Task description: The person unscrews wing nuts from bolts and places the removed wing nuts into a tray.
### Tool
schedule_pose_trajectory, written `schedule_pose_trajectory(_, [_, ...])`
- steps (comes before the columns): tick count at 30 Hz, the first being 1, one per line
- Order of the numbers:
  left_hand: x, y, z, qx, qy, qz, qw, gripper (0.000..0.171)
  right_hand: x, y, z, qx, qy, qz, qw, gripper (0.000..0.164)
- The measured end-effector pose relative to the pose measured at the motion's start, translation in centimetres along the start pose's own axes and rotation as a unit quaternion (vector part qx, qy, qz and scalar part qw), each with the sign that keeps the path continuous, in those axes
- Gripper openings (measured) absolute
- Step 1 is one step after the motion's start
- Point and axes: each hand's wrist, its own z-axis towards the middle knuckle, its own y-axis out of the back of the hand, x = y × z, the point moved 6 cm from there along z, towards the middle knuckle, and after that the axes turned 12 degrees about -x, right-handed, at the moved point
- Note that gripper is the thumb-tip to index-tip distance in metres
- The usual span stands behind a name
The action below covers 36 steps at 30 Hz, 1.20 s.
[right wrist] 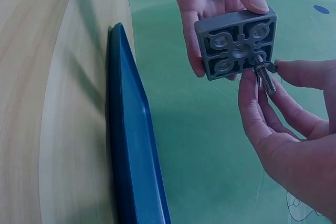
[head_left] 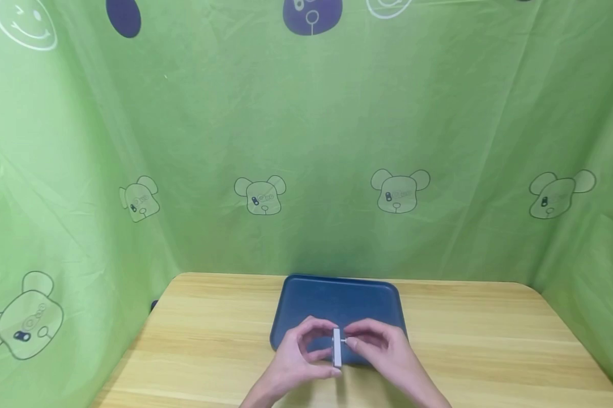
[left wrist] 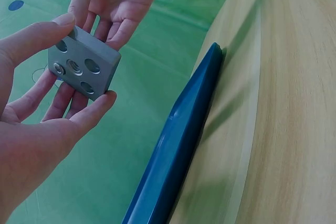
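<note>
Above the tray, my left hand [head_left: 297, 357] grips a grey square plastic block [head_left: 337, 352] by opposite edges, held upright on its side. The block has a round hole at each corner and a threaded one in the centre. A metal bolt [right wrist: 269, 84] passes through one corner hole; its head [left wrist: 59, 68] sits on the smooth face, and the threaded shank sticks out from the ribbed face. My right hand [head_left: 383, 347] pinches what looks like a wing nut [right wrist: 270, 67] on that shank, between thumb and fingers. The fingers partly hide the nut.
A blue tray [head_left: 337, 294] with a raised rim lies on the wooden table [head_left: 209, 334], under and behind my hands. Green printed curtain [head_left: 316, 124] hangs around the table's back and sides.
</note>
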Motion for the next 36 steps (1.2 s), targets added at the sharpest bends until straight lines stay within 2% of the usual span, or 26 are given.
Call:
schedule_pose_trajectory(10, [0.21, 0.06, -0.01, -0.002, 0.008, -0.003, 1.0000, 0.065, 0.25, -0.11, 0.03, 0.009, 0.004, 0.003, 1.000, 0.030])
schedule_pose_trajectory(16, [0.14, -0.03, -0.03, 0.003, -0.001, -0.012, 0.9999, 0.066, 0.29, -0.17, -0.07, 0.012, 0.001, 0.006, 1.000, 0.034])
schedule_pose_trajectory(24, [0.01, 0.02, 0.08, -0.001, -0.004, -0.011, 0.9999, 0.064, 0.43, -0.08, -0.20, 0.013, 0.045, 0.005, 0.999, 0.029])
schedule_pose_trajectory(33, [-0.02, 0.04, 0.06, -0.003, 0.005, -0.009, 0.9999, 0.065, 0.52, -0.17, -0.20, 0.012, 0.061, 0.002, 0.998, 0.025])
schedule_pose_trajectory(36, [-0.09, 0.06, 0.03, -0.004, 0.003, -0.009, 0.9999, 0.065, 0.40, -0.24, -0.10, 0.009, 0.050, 0.004, 0.999, 0.022])
